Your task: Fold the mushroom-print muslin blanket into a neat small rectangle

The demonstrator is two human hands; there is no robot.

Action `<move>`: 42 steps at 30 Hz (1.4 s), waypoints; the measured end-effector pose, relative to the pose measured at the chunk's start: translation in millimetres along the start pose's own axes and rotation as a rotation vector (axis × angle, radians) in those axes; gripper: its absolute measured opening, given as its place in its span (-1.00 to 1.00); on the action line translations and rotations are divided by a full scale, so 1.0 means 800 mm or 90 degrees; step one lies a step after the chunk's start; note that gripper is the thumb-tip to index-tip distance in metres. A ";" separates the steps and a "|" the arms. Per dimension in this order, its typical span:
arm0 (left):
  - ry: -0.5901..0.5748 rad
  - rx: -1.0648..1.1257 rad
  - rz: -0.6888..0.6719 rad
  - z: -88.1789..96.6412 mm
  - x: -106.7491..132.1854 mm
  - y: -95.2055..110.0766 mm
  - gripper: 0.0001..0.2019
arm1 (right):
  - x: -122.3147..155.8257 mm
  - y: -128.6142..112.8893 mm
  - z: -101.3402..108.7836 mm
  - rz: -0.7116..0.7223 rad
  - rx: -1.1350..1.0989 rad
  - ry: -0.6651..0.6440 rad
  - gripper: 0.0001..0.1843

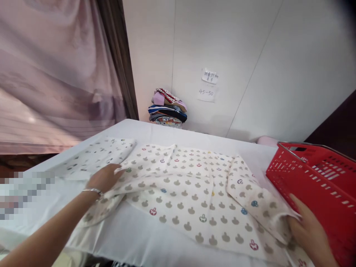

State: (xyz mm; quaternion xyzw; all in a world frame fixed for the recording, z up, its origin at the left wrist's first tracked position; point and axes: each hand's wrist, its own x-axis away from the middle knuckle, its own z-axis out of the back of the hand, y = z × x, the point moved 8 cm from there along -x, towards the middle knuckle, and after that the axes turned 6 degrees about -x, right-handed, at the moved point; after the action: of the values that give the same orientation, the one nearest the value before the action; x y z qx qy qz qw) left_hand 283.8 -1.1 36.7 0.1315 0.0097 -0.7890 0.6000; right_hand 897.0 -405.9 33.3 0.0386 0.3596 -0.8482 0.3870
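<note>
On my feed, the patterned cloth [180, 185] lay spread on the white table [139, 239], left of the red basket [319, 196]. I saw the left hand [104, 177] pinching the cloth's end farthest from the basket, and the right hand [307, 226], close beside the basket, pinching the near end. The folded fabrics [168, 109] stood stacked beyond and left of the basket.

The white cloth [183, 193] has gray mushroom shapes and a few colored ones. It lies spread out and wrinkly from the middle to the lower right, its right end folded over.
</note>
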 end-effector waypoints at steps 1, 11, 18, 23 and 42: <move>-0.009 0.015 -0.043 -0.006 -0.005 0.030 -0.54 | -0.009 -0.025 -0.017 0.018 -0.045 -0.047 -0.34; -0.102 0.040 -0.288 -0.133 0.029 0.186 -0.50 | -0.132 -0.189 -0.233 0.178 -0.051 -0.271 -0.60; -0.096 0.040 -0.282 -0.127 0.030 0.176 -0.54 | -0.224 -0.218 -0.352 0.205 0.184 -0.294 -0.55; -0.082 0.027 -0.289 -0.129 0.033 0.176 -0.53 | -0.243 -0.208 -0.380 0.212 0.243 -0.315 -0.76; -0.070 0.093 -0.259 -0.120 0.028 0.177 -0.54 | -0.106 -0.289 -0.182 0.534 -0.003 -0.256 -0.91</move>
State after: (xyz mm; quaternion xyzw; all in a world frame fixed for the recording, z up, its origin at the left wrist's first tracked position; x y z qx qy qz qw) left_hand 431.6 -45.5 -40.6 0.1266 -0.0540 -0.8984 0.4170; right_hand 766.5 -157.3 89.1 0.0145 0.2324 -0.6083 0.7587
